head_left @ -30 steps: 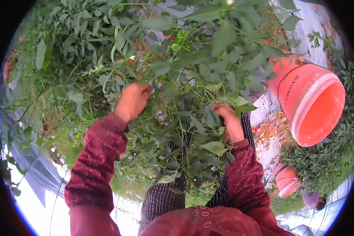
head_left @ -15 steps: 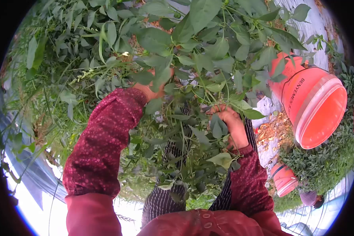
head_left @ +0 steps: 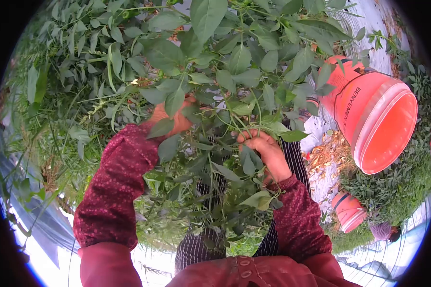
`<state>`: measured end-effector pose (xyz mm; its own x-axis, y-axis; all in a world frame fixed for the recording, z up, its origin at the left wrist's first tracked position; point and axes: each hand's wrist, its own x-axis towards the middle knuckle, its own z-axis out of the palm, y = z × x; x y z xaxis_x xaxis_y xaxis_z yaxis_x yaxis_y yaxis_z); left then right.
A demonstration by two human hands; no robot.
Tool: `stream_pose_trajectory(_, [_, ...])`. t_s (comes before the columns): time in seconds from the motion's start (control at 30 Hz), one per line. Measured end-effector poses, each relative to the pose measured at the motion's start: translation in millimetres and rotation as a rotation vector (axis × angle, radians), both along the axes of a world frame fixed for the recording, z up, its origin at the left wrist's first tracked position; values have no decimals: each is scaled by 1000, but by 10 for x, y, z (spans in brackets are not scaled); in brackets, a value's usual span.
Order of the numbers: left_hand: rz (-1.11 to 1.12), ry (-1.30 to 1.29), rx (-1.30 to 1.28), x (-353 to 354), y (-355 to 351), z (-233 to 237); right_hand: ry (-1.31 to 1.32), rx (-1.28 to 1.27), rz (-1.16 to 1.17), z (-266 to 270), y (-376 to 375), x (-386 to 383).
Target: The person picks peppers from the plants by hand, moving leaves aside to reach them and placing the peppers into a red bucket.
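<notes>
Leafy green pepper plants [head_left: 239, 60] fill the space in front of me, with drooping stems and broad leaves between my arms. My left hand [head_left: 177, 119] reaches into the foliage; leaves cover much of it and its fingers are blurred or hidden. My right hand [head_left: 268, 150] is lower and to the right. Its thumb and fingers are pinched together on a thin green stem [head_left: 237, 125], close to a hanging leaf. Whether a fruit is between those fingers cannot be seen.
A red-orange bucket [head_left: 366, 110] lies tilted at the right, its mouth facing me. Behind it are a second bucket [head_left: 347, 210] and a bent-over person [head_left: 383, 231]. Pale ground sheeting [head_left: 328, 189] with dry leaf litter runs between the rows. My striped trouser legs are beneath the plants.
My right hand has shifted slightly left and its fingers show more clearly. My left hand has moved a little left and down. The view has shifted slightly.
</notes>
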<state>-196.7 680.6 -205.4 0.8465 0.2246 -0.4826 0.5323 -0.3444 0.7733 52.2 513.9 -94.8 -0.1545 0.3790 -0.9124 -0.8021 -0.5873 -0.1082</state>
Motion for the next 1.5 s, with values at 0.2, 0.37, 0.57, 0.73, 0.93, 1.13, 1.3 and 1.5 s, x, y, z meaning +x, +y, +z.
stream_pose_trajectory(0.2, [-166, 476, 355, 588, 185, 943, 24, 40, 75, 8, 0, 33])
stream_pose_trajectory(0.37, [-253, 491, 461, 224, 32, 713, 55, 61, 28, 8, -11, 32])
stream_pose_trajectory(0.57, [58, 771, -76, 463, 595, 1046, 62, 60, 23, 3, -40, -3])
stream_pose_trajectory(0.73, [66, 376, 52, -38, 381, 133, 112, 62, 85, -20, -51, 48])
stream_pose_trajectory(0.93, [-192, 787, 279, 657, 306, 71, 94, 40, 43, 28, -32, -12])
stream_pose_trajectory(1.13, [-199, 629, 116, 467, 560, -288, 74, 81, 88, 8, -47, -21])
stream_pose_trajectory(1.3, [-195, 526, -1, -301, 529, 493, 79, 59, 31, -4, -46, -74])
stream_pose_trajectory(1.5, [-186, 398, -146, -275, 819, -89, 66, 7, 8, 11, -4, -78])
